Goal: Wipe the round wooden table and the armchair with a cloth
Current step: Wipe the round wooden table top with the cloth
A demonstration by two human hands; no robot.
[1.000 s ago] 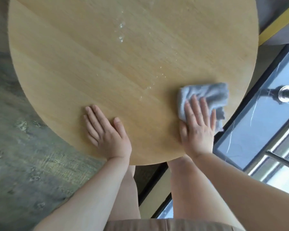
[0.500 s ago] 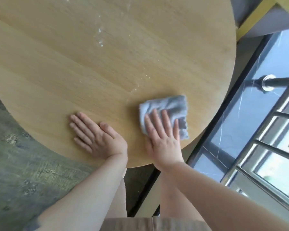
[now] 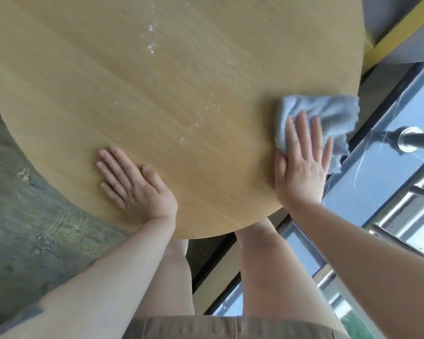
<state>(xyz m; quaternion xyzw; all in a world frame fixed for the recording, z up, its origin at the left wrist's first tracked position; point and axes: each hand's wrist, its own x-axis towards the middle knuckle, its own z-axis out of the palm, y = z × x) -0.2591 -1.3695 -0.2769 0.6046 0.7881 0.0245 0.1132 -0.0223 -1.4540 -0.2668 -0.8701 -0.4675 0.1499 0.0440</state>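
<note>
The round wooden table (image 3: 181,89) fills the upper part of the head view. Small white droplets (image 3: 150,46) dot its middle, and more run diagonally toward the near edge. A folded grey-blue cloth (image 3: 328,113) lies at the table's right rim, one corner hanging over the edge. My right hand (image 3: 301,162) presses flat on the cloth's near part, fingers spread. My left hand (image 3: 132,184) rests flat and empty on the wood near the front edge. No whole armchair is recognisable.
A grey patterned floor (image 3: 22,228) lies to the left. To the right are a glossy dark sill (image 3: 382,187) and a metal railing with a round steel post (image 3: 409,140). A grey upholstered piece with a yellow edge (image 3: 402,28) sits at the upper right.
My right hand has slid the cloth from near the table's front middle back out to the right rim. My left hand has stayed planted on the wood.
</note>
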